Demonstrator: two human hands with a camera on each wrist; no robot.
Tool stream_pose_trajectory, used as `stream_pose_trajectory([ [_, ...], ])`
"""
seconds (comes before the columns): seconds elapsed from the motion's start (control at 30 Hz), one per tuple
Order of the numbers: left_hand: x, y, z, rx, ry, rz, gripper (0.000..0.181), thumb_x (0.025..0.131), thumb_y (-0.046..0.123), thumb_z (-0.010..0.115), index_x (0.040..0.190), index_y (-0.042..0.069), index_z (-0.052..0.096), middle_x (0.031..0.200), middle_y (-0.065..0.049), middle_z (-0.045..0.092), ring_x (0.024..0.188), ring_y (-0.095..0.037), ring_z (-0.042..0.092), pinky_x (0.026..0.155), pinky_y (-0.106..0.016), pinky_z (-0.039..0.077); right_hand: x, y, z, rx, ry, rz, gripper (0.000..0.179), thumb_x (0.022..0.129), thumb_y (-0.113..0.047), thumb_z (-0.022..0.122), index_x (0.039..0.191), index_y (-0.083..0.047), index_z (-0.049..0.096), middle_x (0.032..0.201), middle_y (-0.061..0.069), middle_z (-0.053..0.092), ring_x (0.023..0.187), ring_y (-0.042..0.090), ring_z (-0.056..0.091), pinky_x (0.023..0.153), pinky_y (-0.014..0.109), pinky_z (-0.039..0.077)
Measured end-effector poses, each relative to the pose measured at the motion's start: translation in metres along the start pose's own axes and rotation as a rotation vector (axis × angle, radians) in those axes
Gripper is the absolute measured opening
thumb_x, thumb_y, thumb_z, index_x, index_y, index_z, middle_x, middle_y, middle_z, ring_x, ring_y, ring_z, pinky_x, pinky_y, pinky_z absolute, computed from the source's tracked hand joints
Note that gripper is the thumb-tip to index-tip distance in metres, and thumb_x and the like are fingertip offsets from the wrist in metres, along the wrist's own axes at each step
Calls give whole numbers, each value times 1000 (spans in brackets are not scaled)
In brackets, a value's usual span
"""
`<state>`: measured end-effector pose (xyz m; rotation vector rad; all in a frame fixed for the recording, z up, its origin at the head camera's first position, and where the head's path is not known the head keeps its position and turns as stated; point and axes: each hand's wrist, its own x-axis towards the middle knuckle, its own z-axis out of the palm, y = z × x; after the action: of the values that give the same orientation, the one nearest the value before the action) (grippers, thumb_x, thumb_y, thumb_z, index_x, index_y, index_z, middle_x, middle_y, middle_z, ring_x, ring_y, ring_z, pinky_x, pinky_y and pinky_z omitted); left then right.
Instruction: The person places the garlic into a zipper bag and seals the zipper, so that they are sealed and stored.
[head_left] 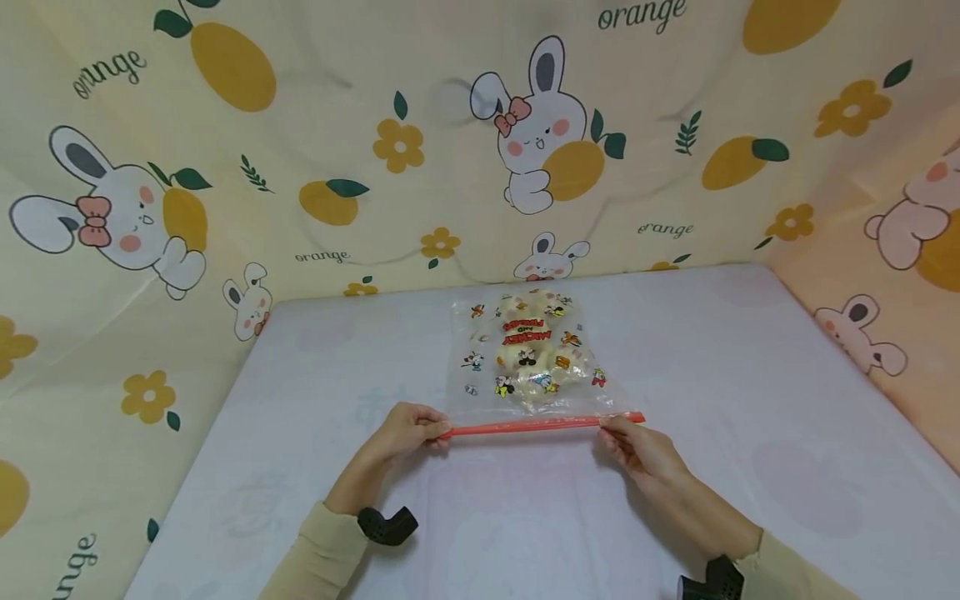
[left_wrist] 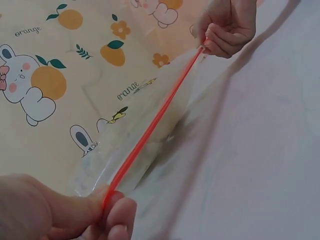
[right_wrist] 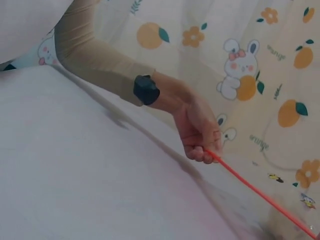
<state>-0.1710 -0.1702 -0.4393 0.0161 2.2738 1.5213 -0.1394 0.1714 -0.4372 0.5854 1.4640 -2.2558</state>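
A clear plastic bag (head_left: 528, 354) printed with cartoon figures and upside-down red lettering lies on the table. Pale lumpy contents show through it; their kind is hard to make out. Along its near edge runs a red strip (head_left: 525, 426). My left hand (head_left: 408, 427) pinches the strip's left end between thumb and fingers, close up in the left wrist view. Near the right end, my right hand (head_left: 645, 450) pinches it, with a short piece sticking out beyond. Between the hands the strip is stretched straight. The right wrist view shows the left hand (right_wrist: 200, 132) across the strip.
A white-covered table (head_left: 315, 358) carries the bag. Behind it and at both sides hangs a cream cloth (head_left: 442, 50) with rabbits, oranges and flowers. Dark wrist devices (head_left: 387, 527) sit on both sleeves.
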Motion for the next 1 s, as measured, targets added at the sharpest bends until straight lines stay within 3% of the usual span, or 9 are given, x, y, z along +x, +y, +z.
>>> stream_pose_trajectory([
  [0.2,0,-3,-1,-13,-10,-36,27,92,9,64,106,-14,66,68,-3,71,59,-3,59,59,-17,53,0,0,-4,-18,-110,42,29,99,-14,50,78,-17,69,76,-7,69,69,0,61,67,9,55],
  [0.4,-2,-1,-2,-34,-101,-51,29,94,10,60,110,-13,64,68,2,67,62,-3,59,62,-16,52,2,-3,-7,-89,-186,58,20,100,-23,52,88,-16,66,84,-5,71,75,4,66,73,13,58],
  [0.63,-1,-2,-1,-13,-143,-76,31,93,16,63,111,-9,66,66,6,63,62,-4,57,61,-16,51,3,-6,-10,-130,-174,88,18,98,-25,56,90,-16,69,84,-5,72,75,4,64,74,14,59],
  [0.8,1,-7,0,-71,-169,-93,29,93,16,64,109,-9,66,68,6,67,64,-3,62,62,-15,55,5,-7,-10,-132,-169,87,18,98,-25,56,89,-16,69,82,-6,71,74,4,63,72,13,58],
  [1.0,2,-7,5,-98,-139,-80,26,93,12,63,106,-11,65,66,5,67,62,-3,61,60,-15,53,7,-3,-9,-128,-105,48,22,98,-21,56,80,-18,69,75,-8,70,67,1,61,66,10,55],
])
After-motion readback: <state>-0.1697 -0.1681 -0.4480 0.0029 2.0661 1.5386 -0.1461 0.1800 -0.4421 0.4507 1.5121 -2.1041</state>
